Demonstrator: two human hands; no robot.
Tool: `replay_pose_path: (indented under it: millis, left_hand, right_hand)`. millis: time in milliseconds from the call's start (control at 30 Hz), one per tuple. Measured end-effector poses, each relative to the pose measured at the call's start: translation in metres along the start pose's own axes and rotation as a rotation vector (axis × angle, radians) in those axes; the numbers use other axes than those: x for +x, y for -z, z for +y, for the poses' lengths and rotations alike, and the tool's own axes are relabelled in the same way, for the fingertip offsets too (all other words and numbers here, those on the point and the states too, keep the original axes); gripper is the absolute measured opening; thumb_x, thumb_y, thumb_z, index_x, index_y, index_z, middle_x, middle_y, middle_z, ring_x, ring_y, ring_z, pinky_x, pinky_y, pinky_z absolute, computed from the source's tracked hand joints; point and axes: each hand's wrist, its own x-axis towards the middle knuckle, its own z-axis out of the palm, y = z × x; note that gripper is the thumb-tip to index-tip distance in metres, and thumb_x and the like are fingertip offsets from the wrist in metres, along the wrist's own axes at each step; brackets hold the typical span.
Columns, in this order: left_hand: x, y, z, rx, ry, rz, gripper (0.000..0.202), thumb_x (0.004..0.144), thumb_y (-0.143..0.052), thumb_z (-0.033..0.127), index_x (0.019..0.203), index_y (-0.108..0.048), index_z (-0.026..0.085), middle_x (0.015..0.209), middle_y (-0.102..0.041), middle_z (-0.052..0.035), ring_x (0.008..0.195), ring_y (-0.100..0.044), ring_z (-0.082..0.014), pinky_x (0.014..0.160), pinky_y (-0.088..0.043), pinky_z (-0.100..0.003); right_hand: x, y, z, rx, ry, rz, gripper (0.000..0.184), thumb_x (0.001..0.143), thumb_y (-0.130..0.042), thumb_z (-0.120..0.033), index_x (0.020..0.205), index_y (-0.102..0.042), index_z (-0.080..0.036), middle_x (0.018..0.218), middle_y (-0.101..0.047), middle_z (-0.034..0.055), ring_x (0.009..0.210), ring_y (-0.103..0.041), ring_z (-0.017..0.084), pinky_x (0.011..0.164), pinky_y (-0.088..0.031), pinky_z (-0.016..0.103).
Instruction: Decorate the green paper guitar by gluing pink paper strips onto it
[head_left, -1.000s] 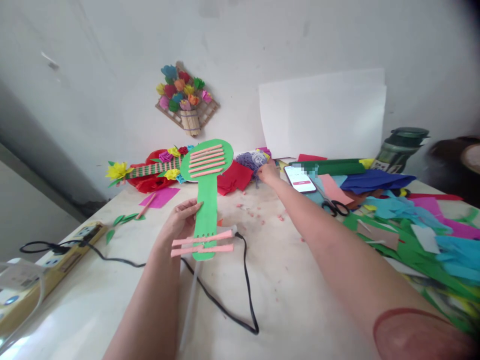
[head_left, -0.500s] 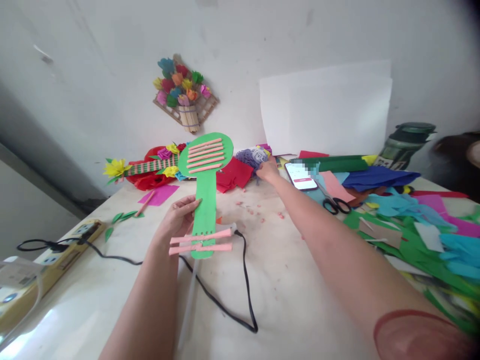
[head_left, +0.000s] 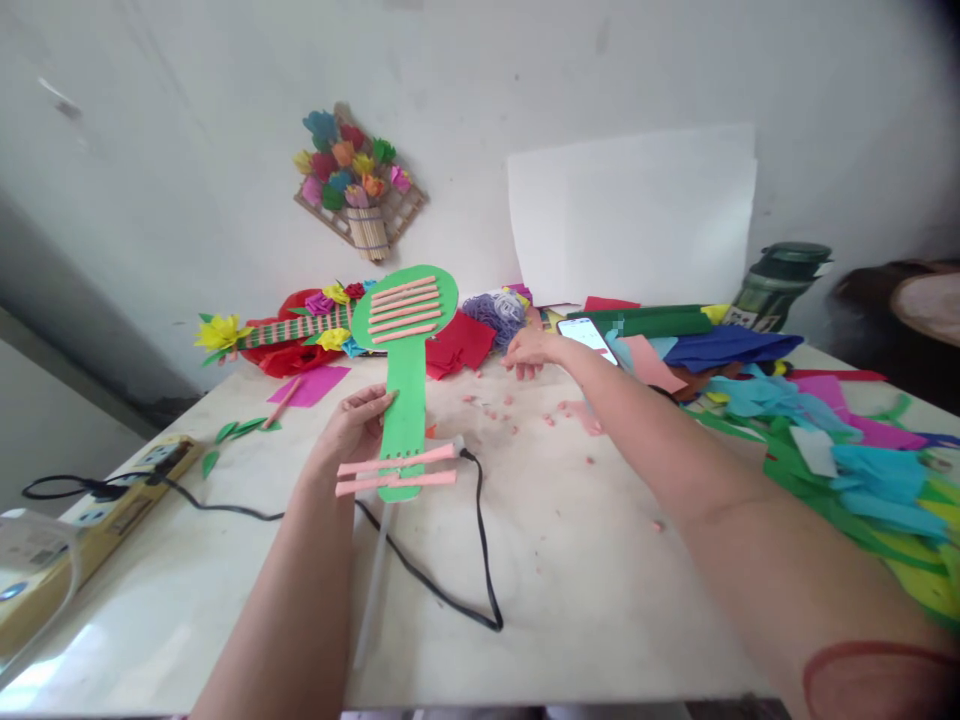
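My left hand (head_left: 355, 428) is closed on the narrow neck of a green guitar-shaped cutout (head_left: 405, 385), held tilted above the table. Pink rolled paper sticks (head_left: 405, 308) run across its round end, and two more (head_left: 397, 477) cross the lower end, near a row of small holes. Over the back of the table, my right hand (head_left: 529, 353) hangs with fingers loosely apart and nothing visible in them. Just behind it lies a bundle of purple yarn (head_left: 495, 315). Small pink scraps (head_left: 549, 420) are scattered below that hand. Behind the cutout, a corded tool is mostly hidden.
A black cord (head_left: 450, 597) loops across the table near a power strip (head_left: 142, 505). Rightward are a phone (head_left: 581, 335), coloured paper scraps (head_left: 862, 470) and a dark green bottle (head_left: 780, 285). A flower-decorated paper guitar (head_left: 300, 330) lies at the back left.
My right hand has drawn back from the yarn toward me, its fingers now loose. My left hand still holds the green cutout. The view has shifted slightly, and my right forearm now covers the scissors.
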Motion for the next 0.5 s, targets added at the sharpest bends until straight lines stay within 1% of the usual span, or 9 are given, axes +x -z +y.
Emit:
replay_pose_path:
  millis: [33, 67, 133, 167, 267, 367, 433, 500]
  left_hand:
    - [0.000, -0.001, 0.000, 0.002, -0.001, 0.003, 0.017, 0.066, -0.064, 0.009, 0.083, -0.065, 0.009, 0.065, -0.067, -0.0063, 0.053, -0.063, -0.0158, 0.053, -0.054, -0.026]
    - [0.000, -0.001, 0.000, 0.002, -0.006, 0.013, 0.015, 0.066, -0.064, 0.008, 0.081, -0.065, 0.009, 0.063, -0.066, -0.0060, 0.053, -0.063, -0.0157, 0.053, -0.054, -0.025]
    - [0.000, -0.002, 0.001, 0.004, -0.014, 0.036, 0.013, 0.066, -0.064, 0.006, 0.078, -0.064, 0.009, 0.061, -0.066, -0.0058, 0.052, -0.063, -0.0158, 0.051, -0.053, -0.024]
    - [0.000, -0.002, 0.001, 0.006, -0.013, 0.041, 0.013, 0.066, -0.064, 0.006, 0.078, -0.064, 0.009, 0.061, -0.066, -0.0059, 0.052, -0.063, -0.0160, 0.051, -0.053, -0.024]
    - [0.001, -0.001, 0.001, 0.011, -0.006, 0.038, 0.015, 0.065, -0.065, 0.007, 0.080, -0.064, 0.009, 0.062, -0.066, -0.0060, 0.053, -0.063, -0.0160, 0.051, -0.053, -0.024]
    - [0.002, 0.001, 0.000, 0.014, -0.008, 0.034, 0.016, 0.065, -0.066, 0.008, 0.081, -0.064, 0.009, 0.064, -0.067, -0.0057, 0.054, -0.063, -0.0153, 0.053, -0.054, -0.023]
    - [0.002, 0.003, 0.000, 0.020, -0.010, 0.031, 0.017, 0.065, -0.066, 0.009, 0.082, -0.064, 0.009, 0.065, -0.067, -0.0057, 0.055, -0.064, -0.0155, 0.054, -0.055, -0.024]
    - [0.001, 0.004, 0.000, 0.029, -0.005, 0.011, 0.019, 0.066, -0.066, 0.011, 0.085, -0.064, 0.010, 0.068, -0.068, -0.0063, 0.058, -0.065, -0.0170, 0.055, -0.055, -0.025]
  right_hand:
    - [0.003, -0.004, 0.000, 0.034, 0.001, 0.043, 0.027, 0.077, -0.052, -0.029, 0.088, -0.067, -0.010, 0.083, -0.069, 0.0118, 0.061, -0.063, 0.014, 0.055, -0.047, 0.022]
    - [0.008, -0.009, 0.000, 0.028, 0.012, 0.115, 0.025, 0.076, -0.052, -0.025, 0.089, -0.068, -0.011, 0.085, -0.069, 0.0108, 0.066, -0.064, 0.015, 0.058, -0.047, 0.021]
    - [0.020, -0.018, 0.002, -0.065, 0.092, 0.254, 0.027, 0.071, -0.054, -0.017, 0.093, -0.069, -0.014, 0.096, -0.069, 0.0081, 0.083, -0.064, 0.018, 0.068, -0.046, 0.020]
    - [0.027, -0.022, 0.003, -0.109, 0.115, 0.281, 0.032, 0.069, -0.054, -0.013, 0.097, -0.068, -0.017, 0.101, -0.067, 0.0072, 0.091, -0.062, 0.020, 0.073, -0.045, 0.020]
    - [0.040, -0.031, 0.001, -0.207, 0.113, 0.251, 0.041, 0.068, -0.052, -0.011, 0.106, -0.065, -0.021, 0.109, -0.065, 0.0069, 0.099, -0.059, 0.022, 0.079, -0.044, 0.023]
    - [0.043, -0.035, -0.003, -0.265, 0.088, 0.248, 0.045, 0.067, -0.052, -0.013, 0.109, -0.063, -0.026, 0.112, -0.063, 0.0053, 0.101, -0.058, 0.024, 0.079, -0.044, 0.027]
    - [0.042, -0.035, -0.005, -0.270, 0.089, 0.279, 0.039, 0.068, -0.053, -0.017, 0.103, -0.066, -0.028, 0.109, -0.064, 0.0035, 0.098, -0.059, 0.023, 0.076, -0.044, 0.027]
    - [0.040, -0.033, -0.002, -0.250, 0.082, 0.341, 0.029, 0.070, -0.052, -0.022, 0.093, -0.069, -0.027, 0.101, -0.067, 0.0030, 0.092, -0.061, 0.022, 0.073, -0.044, 0.026]
